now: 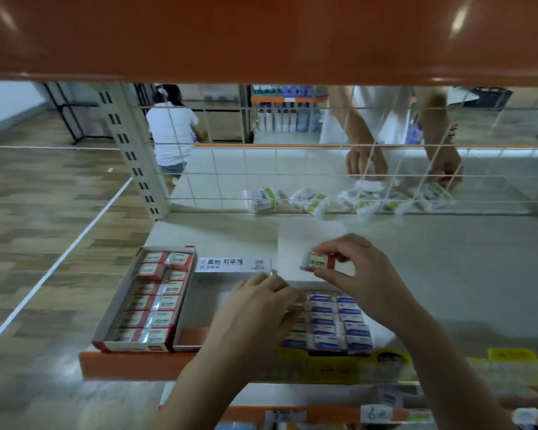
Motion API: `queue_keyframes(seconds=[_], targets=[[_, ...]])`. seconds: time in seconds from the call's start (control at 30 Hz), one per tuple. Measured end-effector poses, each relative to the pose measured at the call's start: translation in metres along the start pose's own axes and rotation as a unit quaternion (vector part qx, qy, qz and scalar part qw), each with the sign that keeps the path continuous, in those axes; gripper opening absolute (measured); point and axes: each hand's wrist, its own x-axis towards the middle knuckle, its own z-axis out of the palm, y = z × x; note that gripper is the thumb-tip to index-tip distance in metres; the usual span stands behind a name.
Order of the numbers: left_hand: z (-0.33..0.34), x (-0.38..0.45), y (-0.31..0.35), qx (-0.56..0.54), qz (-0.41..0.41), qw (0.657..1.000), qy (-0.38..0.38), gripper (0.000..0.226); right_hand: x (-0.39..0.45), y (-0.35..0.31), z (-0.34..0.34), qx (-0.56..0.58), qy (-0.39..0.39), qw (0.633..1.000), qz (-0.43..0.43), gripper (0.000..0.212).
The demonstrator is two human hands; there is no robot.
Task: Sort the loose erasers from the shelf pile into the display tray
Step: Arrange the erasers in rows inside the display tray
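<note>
My right hand (357,271) pinches a small red-and-white eraser (321,261) marked 2B, held just above the white box lid behind the trays. My left hand (255,308) reaches down into the middle display tray (199,299), its fingers curled over the tray's right part; what they touch is hidden. A full tray of red-sleeved erasers (157,297) sits at the left. Blue-sleeved erasers (336,321) fill rows to the right of my left hand.
A white box with Korean lettering (232,265) lies behind the trays. Beyond a wire grid (261,175), another person's hands (367,164) handle green-and-white packets (354,197) on the opposite shelf. An orange shelf (261,35) hangs close overhead. Price labels line the shelf's front edge.
</note>
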Motion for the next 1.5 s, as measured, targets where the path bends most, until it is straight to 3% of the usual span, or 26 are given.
queue_keyframes(seconds=[0.2, 0.3, 0.43, 0.7, 0.87, 1.3, 1.5], targets=[[-0.034, -0.051, -0.055, 0.057, -0.097, 0.99, 0.091, 0.017, 0.055, -0.058, 0.052, -0.015, -0.076, 0.992, -0.104, 0.031], [-0.036, -0.075, -0.081, 0.063, -0.167, 0.98, 0.087, 0.017, 0.074, -0.083, 0.086, -0.021, -0.109, 0.985, -0.131, 0.03], [-0.033, -0.1, -0.093, 0.08, -0.25, 0.965, 0.021, 0.028, 0.088, -0.106, 0.126, -0.041, -0.162, 0.977, -0.13, 0.031], [-0.028, -0.108, -0.103, 0.07, -0.245, 0.967, -0.015, 0.024, 0.101, -0.118, 0.168, -0.153, -0.212, 0.957, -0.124, 0.033], [-0.027, -0.107, -0.109, 0.052, -0.244, 0.968, -0.03, 0.024, 0.102, -0.116, 0.175, -0.202, -0.192, 0.952, -0.13, 0.032], [-0.031, -0.102, -0.111, 0.047, -0.23, 0.97, -0.071, 0.024, 0.103, -0.118, 0.182, -0.195, -0.173, 0.959, -0.11, 0.025], [-0.055, -0.077, -0.109, 0.039, -0.211, 0.97, -0.114, 0.028, 0.109, -0.116, 0.165, -0.144, -0.228, 0.958, -0.101, 0.036]])
